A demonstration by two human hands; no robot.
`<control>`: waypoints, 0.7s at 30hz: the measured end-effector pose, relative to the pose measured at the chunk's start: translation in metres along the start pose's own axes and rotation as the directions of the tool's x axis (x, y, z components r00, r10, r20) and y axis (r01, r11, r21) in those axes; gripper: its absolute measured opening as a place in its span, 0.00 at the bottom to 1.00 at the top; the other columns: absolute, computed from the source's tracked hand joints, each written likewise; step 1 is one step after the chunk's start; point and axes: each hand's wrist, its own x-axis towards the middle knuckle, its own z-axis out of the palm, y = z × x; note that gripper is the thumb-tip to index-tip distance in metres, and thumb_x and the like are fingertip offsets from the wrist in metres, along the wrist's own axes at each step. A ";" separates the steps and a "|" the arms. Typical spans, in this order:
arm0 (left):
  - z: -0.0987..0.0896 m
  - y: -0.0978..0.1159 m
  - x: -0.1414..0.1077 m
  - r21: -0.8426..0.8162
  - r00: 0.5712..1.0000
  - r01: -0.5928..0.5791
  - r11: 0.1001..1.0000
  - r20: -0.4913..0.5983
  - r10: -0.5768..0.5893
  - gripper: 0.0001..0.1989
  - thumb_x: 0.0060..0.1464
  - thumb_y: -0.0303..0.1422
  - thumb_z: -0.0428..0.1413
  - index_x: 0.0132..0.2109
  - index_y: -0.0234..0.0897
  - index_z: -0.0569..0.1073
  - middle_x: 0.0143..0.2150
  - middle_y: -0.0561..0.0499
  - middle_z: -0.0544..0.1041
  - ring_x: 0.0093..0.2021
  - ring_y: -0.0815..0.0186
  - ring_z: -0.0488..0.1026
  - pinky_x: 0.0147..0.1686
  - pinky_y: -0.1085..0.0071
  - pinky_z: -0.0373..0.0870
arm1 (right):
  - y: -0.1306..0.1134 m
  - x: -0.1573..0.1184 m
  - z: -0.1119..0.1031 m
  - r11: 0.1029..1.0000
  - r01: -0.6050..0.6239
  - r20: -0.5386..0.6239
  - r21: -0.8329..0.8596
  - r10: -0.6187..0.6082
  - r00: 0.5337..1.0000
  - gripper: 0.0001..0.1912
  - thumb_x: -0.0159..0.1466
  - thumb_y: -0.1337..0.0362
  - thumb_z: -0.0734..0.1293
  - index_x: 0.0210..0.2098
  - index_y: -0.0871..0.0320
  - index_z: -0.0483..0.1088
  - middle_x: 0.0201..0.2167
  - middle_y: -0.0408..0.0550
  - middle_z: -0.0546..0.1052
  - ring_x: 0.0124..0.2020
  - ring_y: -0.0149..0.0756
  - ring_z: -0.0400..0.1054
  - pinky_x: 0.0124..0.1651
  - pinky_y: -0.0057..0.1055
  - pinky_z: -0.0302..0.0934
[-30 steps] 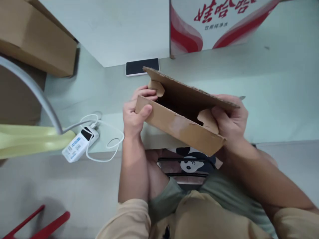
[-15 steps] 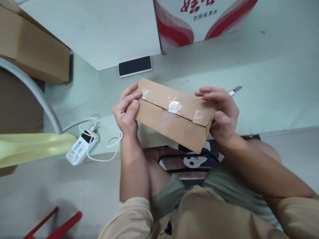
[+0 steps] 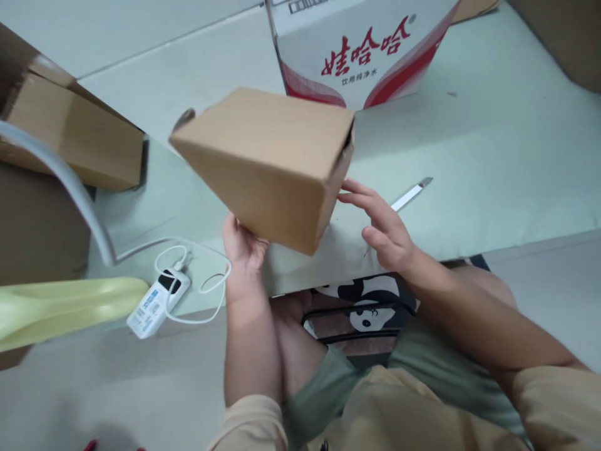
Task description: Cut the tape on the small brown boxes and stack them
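A brown cardboard box (image 3: 263, 150) is raised and tilted above the pale green table, its plain faces towards me. My left hand (image 3: 245, 245) supports it from below at the near left, with most of its fingers hidden under the box. Beside the box's right end, where a gap shows along an edge, is my right hand (image 3: 382, 225). Its fingers are apart, with the fingertips at or very near the box; I cannot tell whether they touch. A utility knife (image 3: 407, 197) with a pale handle lies on the table just beyond my right hand.
A white and red carton (image 3: 361, 59) stands at the back. At the left are a white power bank (image 3: 157, 304) with a looped white cable (image 3: 220, 288), a yellow-green curved object (image 3: 70, 307) and a larger cardboard box (image 3: 79, 134). A panda-print item (image 3: 370, 307) is by my lap.
The box has been lifted and turned, so its taped seam no longer faces me. My right hand has loosened from its end and moved left. The phone is now out of sight.
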 end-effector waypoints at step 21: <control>0.026 -0.022 -0.026 0.641 0.757 0.307 0.704 0.284 -0.589 0.23 0.60 0.46 0.47 0.42 0.34 0.80 0.30 0.43 0.82 0.29 0.59 0.79 0.28 0.66 0.75 | 0.001 0.008 -0.029 0.993 -0.106 -0.184 -0.059 0.094 0.979 0.29 0.67 0.37 0.58 0.56 0.45 0.74 0.67 0.43 0.69 0.73 0.49 0.57 0.76 0.54 0.49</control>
